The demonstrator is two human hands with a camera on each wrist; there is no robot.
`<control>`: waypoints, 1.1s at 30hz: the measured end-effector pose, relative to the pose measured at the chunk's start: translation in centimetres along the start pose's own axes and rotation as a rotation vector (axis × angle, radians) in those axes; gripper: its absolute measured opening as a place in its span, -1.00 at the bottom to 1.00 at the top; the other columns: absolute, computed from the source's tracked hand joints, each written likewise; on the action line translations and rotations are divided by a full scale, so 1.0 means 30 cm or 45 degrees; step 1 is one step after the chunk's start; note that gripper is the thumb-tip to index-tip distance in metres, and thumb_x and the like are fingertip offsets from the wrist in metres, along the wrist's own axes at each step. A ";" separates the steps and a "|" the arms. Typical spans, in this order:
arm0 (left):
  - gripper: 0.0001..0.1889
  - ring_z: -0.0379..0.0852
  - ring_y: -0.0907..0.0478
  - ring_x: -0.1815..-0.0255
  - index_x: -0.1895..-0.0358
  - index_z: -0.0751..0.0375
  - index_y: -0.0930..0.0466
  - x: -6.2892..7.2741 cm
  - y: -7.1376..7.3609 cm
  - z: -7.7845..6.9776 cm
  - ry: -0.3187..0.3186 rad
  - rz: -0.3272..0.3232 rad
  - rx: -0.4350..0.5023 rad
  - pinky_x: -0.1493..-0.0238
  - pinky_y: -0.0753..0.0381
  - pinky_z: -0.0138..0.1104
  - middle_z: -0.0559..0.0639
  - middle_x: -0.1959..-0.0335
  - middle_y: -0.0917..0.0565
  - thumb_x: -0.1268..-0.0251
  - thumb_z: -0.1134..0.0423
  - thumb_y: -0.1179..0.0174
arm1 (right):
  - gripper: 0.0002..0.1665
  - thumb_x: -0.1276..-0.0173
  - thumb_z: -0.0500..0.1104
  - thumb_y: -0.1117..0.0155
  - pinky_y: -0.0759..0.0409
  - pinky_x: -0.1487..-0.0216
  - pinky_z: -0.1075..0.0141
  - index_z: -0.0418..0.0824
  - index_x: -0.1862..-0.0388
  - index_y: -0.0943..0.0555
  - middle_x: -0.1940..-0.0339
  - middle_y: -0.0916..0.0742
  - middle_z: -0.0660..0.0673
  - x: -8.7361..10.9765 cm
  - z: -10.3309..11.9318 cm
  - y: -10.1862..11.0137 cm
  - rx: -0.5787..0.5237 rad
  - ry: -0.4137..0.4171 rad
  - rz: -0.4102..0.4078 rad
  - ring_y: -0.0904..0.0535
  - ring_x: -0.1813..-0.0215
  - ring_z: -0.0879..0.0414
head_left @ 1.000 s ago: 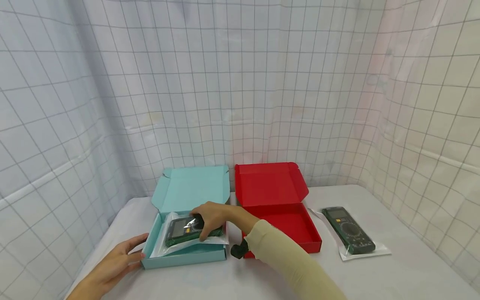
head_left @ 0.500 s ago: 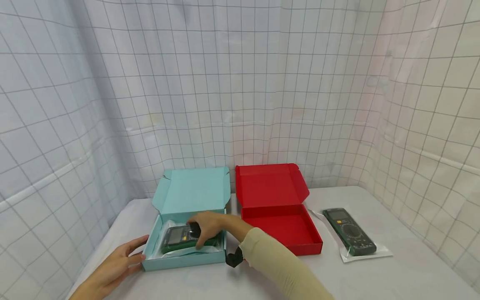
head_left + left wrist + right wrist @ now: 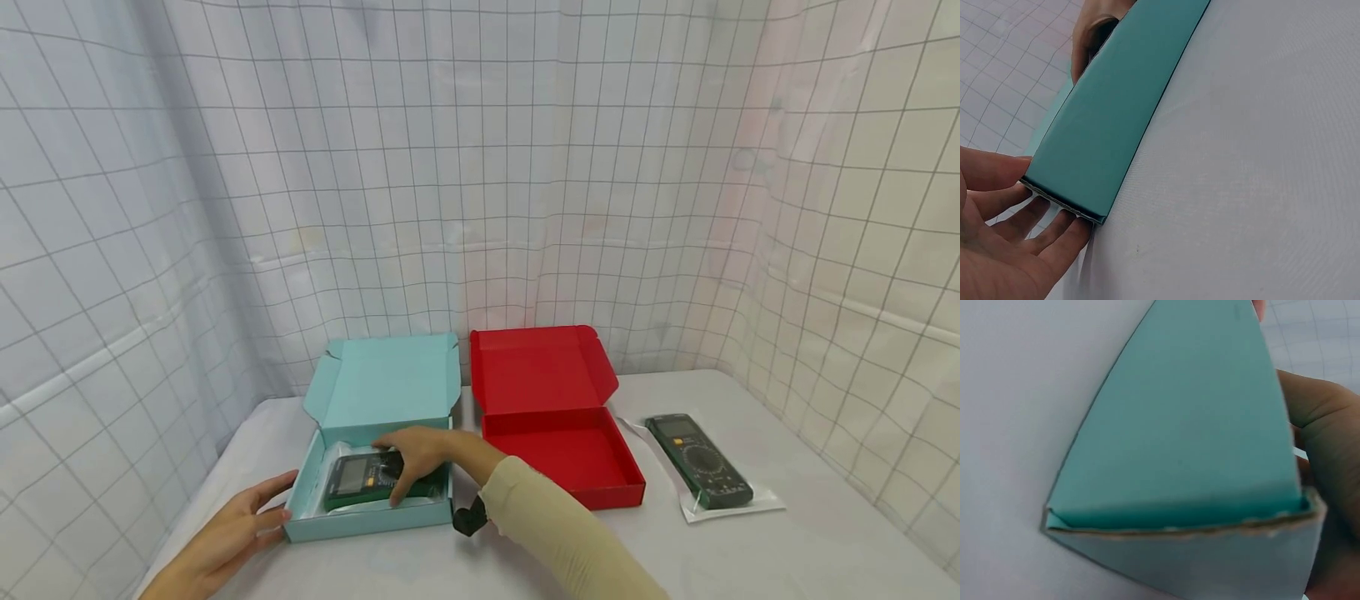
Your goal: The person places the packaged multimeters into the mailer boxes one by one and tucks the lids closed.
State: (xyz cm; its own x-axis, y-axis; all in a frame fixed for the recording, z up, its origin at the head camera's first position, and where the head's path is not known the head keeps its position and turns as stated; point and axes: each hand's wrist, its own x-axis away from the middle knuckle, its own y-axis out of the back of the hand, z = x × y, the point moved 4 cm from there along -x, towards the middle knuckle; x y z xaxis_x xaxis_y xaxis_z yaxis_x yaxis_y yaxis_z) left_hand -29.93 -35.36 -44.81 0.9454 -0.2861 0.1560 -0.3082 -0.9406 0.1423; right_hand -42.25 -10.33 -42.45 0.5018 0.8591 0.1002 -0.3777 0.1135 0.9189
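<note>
In the head view, a dark green digital multimeter [image 3: 363, 479] in a clear plastic bag lies inside the light teal box [image 3: 367, 527], its screen end to the left. My right hand [image 3: 422, 454] reaches over the box's right side and holds the multimeter, thumb on the near edge and fingers across the far edge. My left hand [image 3: 232, 533] is at the box's near left corner. In the left wrist view, that hand's fingers [image 3: 1063, 240] extend against the end wall, with the thumb by the top edge. The box front hides the multimeter in both wrist views.
A red box [image 3: 566, 446] with its lid raised stands just right of the teal one. Farther right, a second bagged multimeter [image 3: 699, 461] lies on the white table [image 3: 817, 550]. A white grid-patterned curtain [image 3: 510, 167] encloses the back and sides.
My right hand has lowered the bagged multimeter, which earlier sat tilted with its bag over the rim, down into the teal box. My left hand has stayed at the corner.
</note>
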 end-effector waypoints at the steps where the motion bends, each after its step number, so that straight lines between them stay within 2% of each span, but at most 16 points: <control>1: -0.16 -0.03 -0.23 -0.43 -0.59 0.59 0.29 0.002 -0.001 -0.002 -0.004 0.000 -0.003 -0.38 -0.40 0.09 0.47 -0.63 0.26 -0.56 0.36 -0.10 | 0.14 -0.16 0.14 -0.64 -0.39 -0.39 0.28 -0.07 -0.64 -0.28 -0.50 -0.47 0.05 0.001 0.000 0.001 -0.004 -0.004 0.001 -0.33 -0.49 0.20; 3: -0.17 0.00 -0.22 -0.44 -0.59 0.59 0.28 0.006 -0.002 -0.004 -0.016 0.003 -0.013 -0.37 -0.42 0.08 0.48 -0.62 0.26 -0.56 0.37 -0.10 | 0.14 -0.17 0.14 -0.64 -0.39 -0.41 0.26 -0.08 -0.64 -0.28 -0.50 -0.48 0.04 0.004 0.003 0.007 -0.018 -0.001 -0.002 -0.32 -0.50 0.19; 6: -0.17 -0.09 -0.27 -0.40 -0.59 0.59 0.28 0.004 0.002 -0.008 -0.014 0.011 -0.019 -0.35 -0.46 0.04 0.49 -0.62 0.27 -0.58 0.34 -0.10 | 0.12 -0.19 0.15 -0.63 -0.41 -0.39 0.25 -0.06 -0.63 -0.30 -0.50 -0.48 0.04 0.015 0.006 0.024 -0.036 -0.004 -0.012 -0.33 -0.49 0.19; 8: -0.17 -0.19 -0.32 -0.35 -0.58 0.61 0.28 0.005 0.008 -0.009 -0.010 0.015 -0.027 -0.32 -0.50 -0.04 0.50 -0.62 0.26 -0.59 0.32 -0.10 | 0.10 -0.20 0.16 -0.61 -0.43 -0.37 0.25 -0.05 -0.63 -0.30 -0.49 -0.49 0.04 0.023 0.007 0.034 -0.053 0.003 -0.019 -0.34 -0.48 0.19; 10: -0.16 -0.18 -0.36 -0.32 -0.57 0.63 0.26 0.005 0.013 -0.013 -0.012 0.012 -0.043 -0.26 -0.55 -0.14 0.53 -0.61 0.23 -0.57 0.32 -0.12 | 0.07 -0.22 0.16 -0.59 -0.46 -0.33 0.25 -0.05 -0.63 -0.31 -0.47 -0.51 0.04 0.032 0.006 0.043 -0.072 0.009 -0.031 -0.35 -0.46 0.17; 14: -0.16 0.24 -0.35 -0.41 -0.54 0.70 0.17 0.002 0.021 -0.039 -0.037 -0.013 -0.148 -0.17 -0.57 -0.24 0.63 -0.56 0.11 -0.50 0.36 -0.21 | 0.03 -0.25 0.15 -0.56 -0.51 -0.27 0.28 -0.07 -0.62 -0.33 -0.44 -0.54 -0.01 0.049 -0.003 0.061 -0.105 0.028 -0.070 -0.38 -0.43 0.12; 16: -0.16 0.39 -0.29 -0.44 -0.53 0.70 0.12 -0.002 0.028 -0.057 -0.039 -0.052 -0.222 -0.16 -0.57 -0.25 0.63 -0.54 0.04 -0.48 0.35 -0.23 | 0.01 -0.26 0.15 -0.54 -0.52 -0.25 0.30 -0.08 -0.61 -0.34 -0.44 -0.54 -0.03 0.057 -0.007 0.073 -0.109 0.044 -0.094 -0.40 -0.42 0.11; 18: -0.18 0.45 -0.25 -0.47 -0.54 0.67 0.07 -0.005 0.039 -0.080 -0.044 -0.108 -0.292 -0.16 -0.56 -0.24 0.59 -0.54 -0.03 -0.50 0.30 -0.23 | 0.01 -0.26 0.16 -0.53 -0.53 -0.23 0.31 -0.10 -0.61 -0.34 -0.45 -0.54 -0.04 0.066 -0.011 0.087 -0.117 0.059 -0.110 -0.41 -0.42 0.08; 23: -0.19 0.34 -0.31 -0.47 -0.57 0.56 -0.02 -0.016 0.070 -0.141 -0.087 -0.258 -0.418 -0.19 -0.53 -0.22 0.48 -0.56 -0.12 -0.53 0.15 -0.23 | 0.00 -0.29 0.11 -0.52 -0.55 -0.21 0.31 -0.14 -0.61 -0.33 -0.47 -0.52 -0.10 0.096 -0.031 0.129 -0.155 0.052 -0.144 -0.43 -0.42 0.01; 27: -0.17 0.33 -0.31 -0.47 -0.58 0.53 -0.02 -0.036 0.088 -0.194 -0.135 -0.327 -0.455 -0.14 -0.53 -0.34 0.45 -0.57 -0.12 -0.54 0.09 -0.24 | -0.01 -0.29 0.11 -0.51 -0.56 -0.20 0.29 -0.14 -0.61 -0.33 -0.47 -0.51 -0.12 0.127 -0.054 0.171 -0.180 0.025 -0.204 -0.44 -0.40 0.02; 30: -0.14 0.37 -0.26 -0.48 -0.58 0.53 0.00 -0.058 0.098 -0.230 -0.155 -0.381 -0.471 -0.23 -0.55 -0.22 0.46 -0.55 -0.14 -0.52 0.08 -0.26 | 0.01 -0.28 0.11 -0.50 -0.58 -0.18 0.26 -0.14 -0.62 -0.31 -0.47 -0.51 -0.13 0.147 -0.074 0.200 -0.213 0.000 -0.263 -0.44 -0.40 -0.01; 33: -0.09 0.44 -0.16 -0.52 -0.60 0.50 0.05 -0.085 0.101 -0.260 -0.159 -0.423 -0.497 -0.39 -0.36 0.18 0.48 -0.56 -0.10 -0.49 0.10 -0.30 | 0.01 -0.29 0.10 -0.48 -0.58 -0.19 0.24 -0.13 -0.63 -0.29 -0.48 -0.50 -0.15 0.164 -0.101 0.226 -0.232 -0.038 -0.321 -0.44 -0.42 -0.06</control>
State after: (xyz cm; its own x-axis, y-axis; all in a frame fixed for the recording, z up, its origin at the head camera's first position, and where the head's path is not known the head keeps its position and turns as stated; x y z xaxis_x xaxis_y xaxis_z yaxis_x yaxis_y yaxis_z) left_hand -34.09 -36.04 -37.14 0.9970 -0.0258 -0.0735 0.0164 -0.8530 0.5217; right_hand -44.69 -3.82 -36.89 0.6188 0.7780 -0.1087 -0.3706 0.4112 0.8328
